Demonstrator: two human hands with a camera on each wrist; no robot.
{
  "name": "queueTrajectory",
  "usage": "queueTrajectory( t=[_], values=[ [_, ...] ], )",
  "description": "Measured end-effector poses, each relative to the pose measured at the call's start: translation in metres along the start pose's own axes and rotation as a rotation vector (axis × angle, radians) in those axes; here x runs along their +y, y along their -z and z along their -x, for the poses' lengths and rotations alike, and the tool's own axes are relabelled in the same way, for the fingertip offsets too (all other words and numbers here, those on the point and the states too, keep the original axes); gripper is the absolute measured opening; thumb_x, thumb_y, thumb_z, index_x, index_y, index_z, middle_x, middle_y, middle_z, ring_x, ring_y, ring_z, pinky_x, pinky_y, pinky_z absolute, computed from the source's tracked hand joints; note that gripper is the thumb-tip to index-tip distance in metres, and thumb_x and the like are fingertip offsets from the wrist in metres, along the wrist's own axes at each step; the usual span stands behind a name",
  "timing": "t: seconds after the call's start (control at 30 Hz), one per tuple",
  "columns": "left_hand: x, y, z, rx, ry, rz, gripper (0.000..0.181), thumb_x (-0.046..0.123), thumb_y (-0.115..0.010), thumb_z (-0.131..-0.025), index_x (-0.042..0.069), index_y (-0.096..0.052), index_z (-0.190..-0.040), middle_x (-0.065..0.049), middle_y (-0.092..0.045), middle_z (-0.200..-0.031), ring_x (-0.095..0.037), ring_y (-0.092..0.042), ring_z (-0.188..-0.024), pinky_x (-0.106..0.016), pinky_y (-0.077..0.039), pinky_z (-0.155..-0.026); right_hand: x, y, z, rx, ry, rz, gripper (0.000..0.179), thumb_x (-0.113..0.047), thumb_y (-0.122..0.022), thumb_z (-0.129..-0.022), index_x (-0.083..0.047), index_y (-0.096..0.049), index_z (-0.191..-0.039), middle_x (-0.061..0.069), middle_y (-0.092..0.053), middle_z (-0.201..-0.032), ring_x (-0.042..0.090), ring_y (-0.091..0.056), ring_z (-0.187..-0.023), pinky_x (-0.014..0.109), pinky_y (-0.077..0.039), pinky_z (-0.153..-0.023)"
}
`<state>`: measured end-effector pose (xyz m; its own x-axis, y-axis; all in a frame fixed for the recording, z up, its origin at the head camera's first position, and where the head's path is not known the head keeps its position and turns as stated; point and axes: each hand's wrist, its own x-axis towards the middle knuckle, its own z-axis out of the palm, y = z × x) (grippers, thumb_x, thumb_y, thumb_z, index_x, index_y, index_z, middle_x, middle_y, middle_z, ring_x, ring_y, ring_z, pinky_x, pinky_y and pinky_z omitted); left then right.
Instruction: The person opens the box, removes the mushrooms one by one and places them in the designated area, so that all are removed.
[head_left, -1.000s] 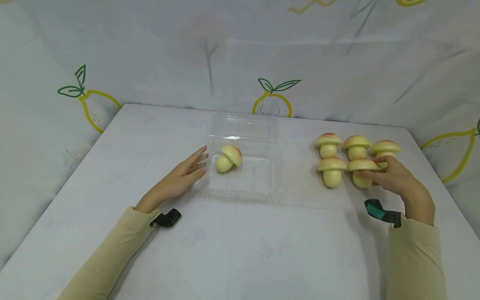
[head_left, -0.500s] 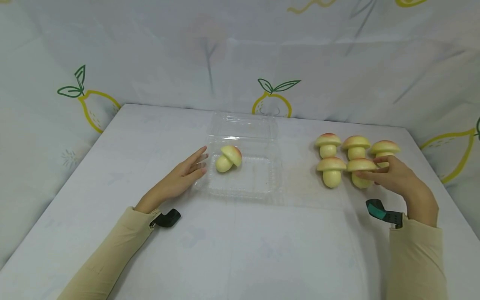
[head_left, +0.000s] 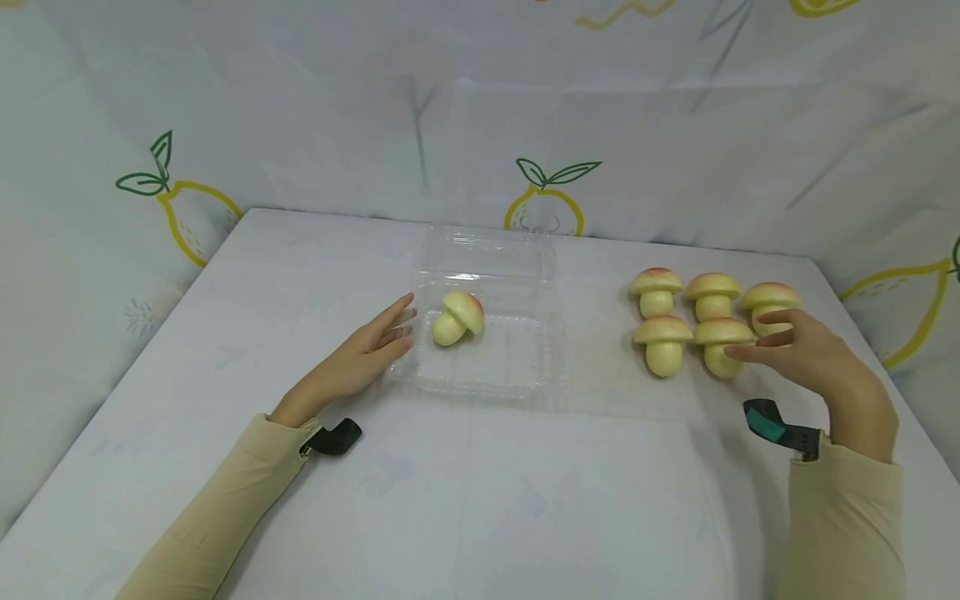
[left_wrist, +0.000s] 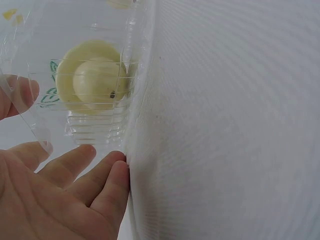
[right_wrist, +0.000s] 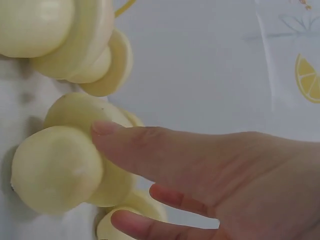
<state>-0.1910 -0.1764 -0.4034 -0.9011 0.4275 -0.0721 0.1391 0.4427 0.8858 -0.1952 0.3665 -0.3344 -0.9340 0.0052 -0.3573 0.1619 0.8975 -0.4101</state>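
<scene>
A toy mushroom (head_left: 458,318), pale yellow with a reddish cap, lies tilted in the clear plastic box (head_left: 495,383), whose lid stands folded back. My left hand (head_left: 365,353) is at the box's left side, fingers extended; in the left wrist view its fingertips (left_wrist: 120,172) are right at the plastic wall. On the right, several like mushrooms stand in two rows. Nearest my right hand (head_left: 813,354) is the front-row right mushroom (head_left: 723,346). The thumb overlaps that mushroom's stem in the head view, and the fingers are spread apart with nothing gripped.
To the left of that pair's right one stands another front mushroom (head_left: 664,346). Behind are the back-row mushrooms (head_left: 713,294), the rightmost (head_left: 771,302) partly covered by my right fingers. A white cloth covers the table (head_left: 480,500), and a lemon-print curtain (head_left: 315,108) hangs behind.
My right hand has moved slightly to the right, its thumb and fingers drawing back from the front-right mushroom, which stays standing. The left hand and the box have not moved.
</scene>
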Motion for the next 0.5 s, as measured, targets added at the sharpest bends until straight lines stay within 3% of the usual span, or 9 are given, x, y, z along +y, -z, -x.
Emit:
queueTrajectory(
  t=[0.3,0.37,0.5],
  values=[
    [0.0,0.0,0.0,-0.002,-0.005,0.0,0.066,0.028,-0.045,-0.107,0.021,-0.009,-0.161,-0.013,-0.026,-0.164,-0.04,-0.033,-0.147,-0.055,-0.031,-0.118,-0.01,0.003,0.008,0.088,0.042,-0.057,0.091,-0.058,-0.061,-0.092,-0.001,-0.024,-0.152,0.031,-0.041,-0.143,0.051,-0.038,-0.127,0.062,-0.039,-0.089],
    [0.0,0.0,0.001,-0.003,-0.005,-0.001,0.066,0.028,-0.045,-0.107,0.021,-0.009,-0.161,-0.013,-0.026,-0.164,-0.04,-0.033,-0.147,-0.056,-0.031,-0.119,-0.013,0.003,0.009,0.123,0.064,-0.059,0.086,-0.056,-0.064,-0.091,-0.004,-0.028,-0.15,0.028,-0.045,-0.141,0.039,-0.047,-0.122,0.052,-0.043,-0.087],
    [0.0,0.0,0.001,-0.004,-0.003,0.0,0.066,0.028,-0.045,-0.107,0.022,-0.009,-0.161,-0.013,-0.026,-0.164,-0.04,-0.033,-0.147,-0.056,-0.029,-0.119,-0.021,0.002,0.011,0.145,0.107,-0.074,0.081,-0.052,-0.067,-0.091,-0.007,-0.032,-0.149,0.027,-0.045,-0.14,0.029,-0.054,-0.117,0.049,-0.044,-0.086]
  ],
)
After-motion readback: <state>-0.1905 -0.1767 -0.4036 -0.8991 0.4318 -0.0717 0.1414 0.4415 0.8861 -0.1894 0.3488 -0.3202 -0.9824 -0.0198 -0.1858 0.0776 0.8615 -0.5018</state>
